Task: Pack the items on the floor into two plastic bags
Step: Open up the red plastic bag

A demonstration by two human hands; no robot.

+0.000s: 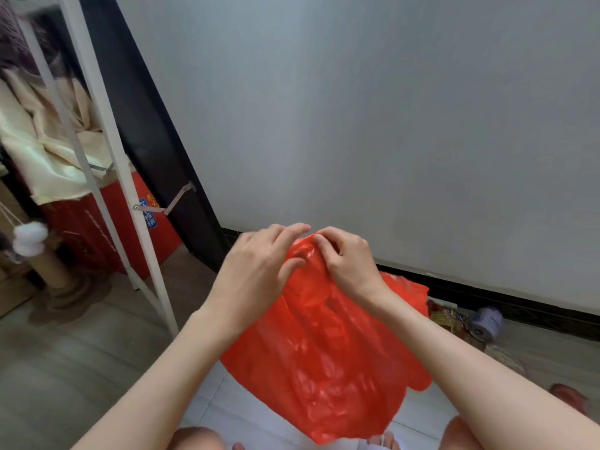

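A red plastic bag hangs in front of me, held up by its top edge. My left hand and my right hand both pinch that top edge, fingertips nearly touching. The bag drapes down over the floor and hides most of what lies behind it. To the right on the floor, a small round tin with a blue-white label lies on its side next to colourful snack packets, partly hidden by the bag.
A white metal rack leans at the left, with cream cloth and a red box behind it. A grey wall with a black skirting board runs across the back. My knees and feet show at the bottom edge.
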